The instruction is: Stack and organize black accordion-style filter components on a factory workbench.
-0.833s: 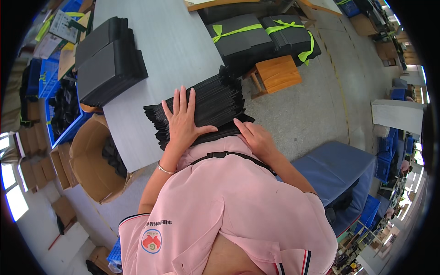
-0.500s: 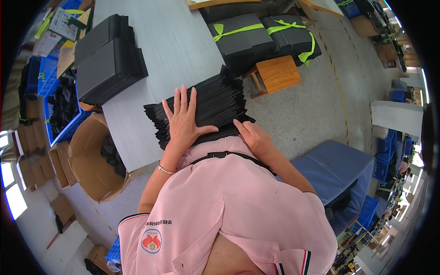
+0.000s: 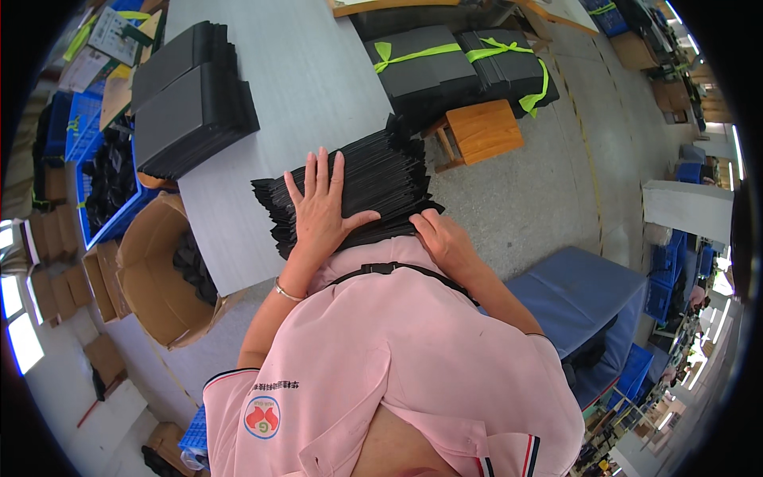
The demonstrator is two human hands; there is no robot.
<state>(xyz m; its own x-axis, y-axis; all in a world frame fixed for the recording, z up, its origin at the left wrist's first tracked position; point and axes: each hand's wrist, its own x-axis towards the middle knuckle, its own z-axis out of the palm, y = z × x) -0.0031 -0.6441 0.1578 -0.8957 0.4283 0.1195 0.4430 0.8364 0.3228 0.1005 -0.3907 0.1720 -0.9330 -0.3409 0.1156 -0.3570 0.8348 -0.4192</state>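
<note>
While my left hand (image 3: 324, 208) lies flat and open on top, fingers spread, my right hand (image 3: 442, 238) presses the near corner of one stack of thin black sheets (image 3: 358, 181); its grip is partly hidden, so I cannot tell. The stack sits at the grey tabletop's (image 3: 302, 79) near edge. Beyond it, two more black piles (image 3: 191, 103); right of it, two green-ribboned bundles (image 3: 457, 67).

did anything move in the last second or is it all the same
Almost nothing changed. The left hand stays flat on the stack of black sheets, the right hand stays at its near right edge, and the stack has not shifted on the grey table.
</note>
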